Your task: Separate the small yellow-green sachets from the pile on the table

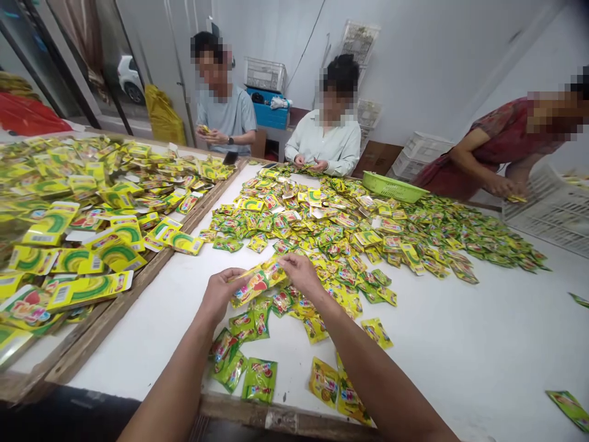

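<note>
Green and yellow sachets point(260, 379) lie loose at the lower centre of the frame, on the white worktop point(460, 344) near its front edge. Just above them, a small stack of sachets point(255, 283) is held between both hands: the left hand point(219, 293) is closed on its left end, and the right hand point(299, 273) pinches its right end with the fingertips. The stack is raised slightly over the worktop at the centre of the frame. Beyond the hands, a wide heap of sachets point(350, 227) is spread across the worktop. Larger yellow packets point(83, 221) are piled at the left. A green basket point(393, 187) is set behind the heap. Three seated or bending persons are seen at the far edge.
</note>
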### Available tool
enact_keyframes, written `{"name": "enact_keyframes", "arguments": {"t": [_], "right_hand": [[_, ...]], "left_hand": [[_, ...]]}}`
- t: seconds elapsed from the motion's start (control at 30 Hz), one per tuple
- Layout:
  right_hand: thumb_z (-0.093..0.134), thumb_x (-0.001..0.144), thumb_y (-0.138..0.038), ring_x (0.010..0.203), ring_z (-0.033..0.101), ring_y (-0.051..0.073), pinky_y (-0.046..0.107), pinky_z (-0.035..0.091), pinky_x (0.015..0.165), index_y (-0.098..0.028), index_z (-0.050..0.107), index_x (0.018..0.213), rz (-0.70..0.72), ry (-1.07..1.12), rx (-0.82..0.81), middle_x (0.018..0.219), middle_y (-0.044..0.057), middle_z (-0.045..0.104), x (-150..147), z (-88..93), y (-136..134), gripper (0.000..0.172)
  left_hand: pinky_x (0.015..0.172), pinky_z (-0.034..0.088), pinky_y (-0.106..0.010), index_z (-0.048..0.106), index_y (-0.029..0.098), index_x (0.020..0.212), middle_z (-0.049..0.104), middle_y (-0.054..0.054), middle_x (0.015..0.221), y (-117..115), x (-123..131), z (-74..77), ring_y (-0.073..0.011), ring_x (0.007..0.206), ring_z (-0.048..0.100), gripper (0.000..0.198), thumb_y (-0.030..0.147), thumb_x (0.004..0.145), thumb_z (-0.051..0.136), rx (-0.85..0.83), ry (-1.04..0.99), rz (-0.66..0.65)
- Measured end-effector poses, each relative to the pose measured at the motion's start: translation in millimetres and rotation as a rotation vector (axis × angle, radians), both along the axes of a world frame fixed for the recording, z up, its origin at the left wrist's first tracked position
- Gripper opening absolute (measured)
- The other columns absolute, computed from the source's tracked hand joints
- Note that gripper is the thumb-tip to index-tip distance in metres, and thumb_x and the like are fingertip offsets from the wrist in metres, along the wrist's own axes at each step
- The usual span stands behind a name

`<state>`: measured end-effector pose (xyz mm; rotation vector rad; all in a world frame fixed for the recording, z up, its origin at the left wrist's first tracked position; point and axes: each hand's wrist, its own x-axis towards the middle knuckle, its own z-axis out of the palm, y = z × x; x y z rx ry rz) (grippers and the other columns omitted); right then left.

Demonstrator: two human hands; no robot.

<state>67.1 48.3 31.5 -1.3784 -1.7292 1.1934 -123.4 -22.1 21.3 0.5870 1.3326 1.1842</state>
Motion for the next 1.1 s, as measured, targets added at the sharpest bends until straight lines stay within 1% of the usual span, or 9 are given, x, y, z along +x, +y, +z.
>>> {"name": "enact_keyframes", "arguments": {"t": [0.1, 0.2, 0.3, 0.43, 0.53, 0.67, 0.8, 0.97, 1.1], "right_hand": [[0.051, 0.08, -0.041, 0.069, 0.055, 0.016, 0.026, 0.039, 0.063, -0.02, 0.065, 0.081, -0.118, -0.144, 0.017, 0.073, 0.002, 0.063, -8, -5.9, 1, 0.025], [0.065, 0.072, -0.035, 0.086, 0.055, 0.022, 0.031, 0.038, 0.072, -0.023, 0.066, 0.093, 0.014, -0.396, 0.07, 0.088, 0.005, 0.065, -22, -17.1, -6, 0.024], [0.074, 0.063, -0.025, 0.098, 0.05, 0.026, 0.034, 0.035, 0.079, -0.023, 0.066, 0.09, 0.157, -0.504, 0.116, 0.091, 0.006, 0.065, -33, -27.0, -14, 0.029], [0.064, 0.072, -0.021, 0.087, 0.052, 0.022, 0.031, 0.035, 0.073, -0.021, 0.064, 0.082, 0.108, -0.497, 0.114, 0.08, 0.004, 0.063, -22, -28.1, -22, 0.01], [0.054, 0.079, -0.029, 0.065, 0.051, 0.016, 0.027, 0.036, 0.062, -0.021, 0.063, 0.087, -0.036, -0.407, 0.05, 0.07, 0.001, 0.06, 1, -23.6, -24, 0.014], [0.065, 0.067, -0.038, 0.058, 0.047, 0.014, 0.028, 0.039, 0.058, -0.021, 0.063, 0.098, -0.183, -0.123, -0.038, 0.07, -0.001, 0.058, 22, -16.3, -24, 0.036], [0.069, 0.059, -0.047, 0.056, 0.047, 0.011, 0.027, 0.044, 0.058, -0.018, 0.058, 0.084, -0.35, 0.315, -0.171, 0.065, -0.003, 0.052, 15, -7.4, -27, 0.04], [0.072, 0.056, -0.043, 0.057, 0.045, 0.009, 0.024, 0.041, 0.057, -0.018, 0.05, 0.071, -0.352, 0.452, -0.167, 0.061, -0.005, 0.047, -6, -4.0, -38, 0.037], [0.074, 0.053, -0.043, 0.059, 0.045, 0.009, 0.024, 0.04, 0.059, -0.019, 0.047, 0.069, -0.358, 0.485, -0.241, 0.061, -0.005, 0.046, 1, -7.2, -45, 0.039]], "left_hand": [[0.05, 0.046, -0.021, 0.065, 0.012, 0.077, 0.068, -0.002, 0.063, 3, -10, 1.0, -0.0126, 0.053, 0.061, 0.044, 0.035, 0.045, 0.085, -0.004, 0.075, 0.175], [0.052, 0.048, -0.022, 0.065, 0.013, 0.078, 0.068, 0.0, 0.063, 4, -16, 0.3, -0.0128, 0.055, 0.061, 0.044, 0.034, 0.045, 0.085, -0.006, 0.123, 0.267], [0.053, 0.048, -0.023, 0.065, 0.014, 0.079, 0.068, 0.001, 0.064, 4, -16, -1.9, -0.0135, 0.056, 0.062, 0.043, 0.034, 0.046, 0.084, -0.02, 0.134, 0.264], [0.055, 0.048, -0.024, 0.065, 0.014, 0.079, 0.069, -0.001, 0.066, 3, -15, -5.8, -0.0143, 0.058, 0.062, 0.042, 0.037, 0.048, 0.083, -0.03, 0.153, 0.204], [0.052, 0.044, -0.022, 0.066, 0.014, 0.078, 0.067, -0.001, 0.065, 3, -14, -7.2, -0.0133, 0.056, 0.06, 0.042, 0.041, 0.049, 0.082, -0.047, 0.245, 0.158], [0.049, 0.04, -0.021, 0.066, 0.014, 0.075, 0.066, -0.001, 0.064, 3, -7, -2.5, -0.0121, 0.054, 0.057, 0.039, 0.043, 0.052, 0.08, -0.05, 0.313, 0.071], [0.048, 0.041, -0.021, 0.064, 0.014, 0.075, 0.066, -0.002, 0.062, -1, 8, 4.6, -0.0125, 0.052, 0.056, 0.042, 0.044, 0.051, 0.08, -0.027, 0.168, -0.02], [0.043, 0.038, -0.02, 0.062, 0.014, 0.078, 0.066, -0.001, 0.063, -5, 21, 3.1, -0.0125, 0.05, 0.057, 0.041, 0.044, 0.055, 0.079, 0.023, 0.076, 0.0], [0.055, 0.048, -0.025, 0.063, 0.015, 0.08, 0.068, -0.002, 0.068, -7, 21, 4.5, -0.0151, 0.057, 0.062, 0.04, 0.041, 0.055, 0.08, 0.072, -0.012, -0.065]]}}
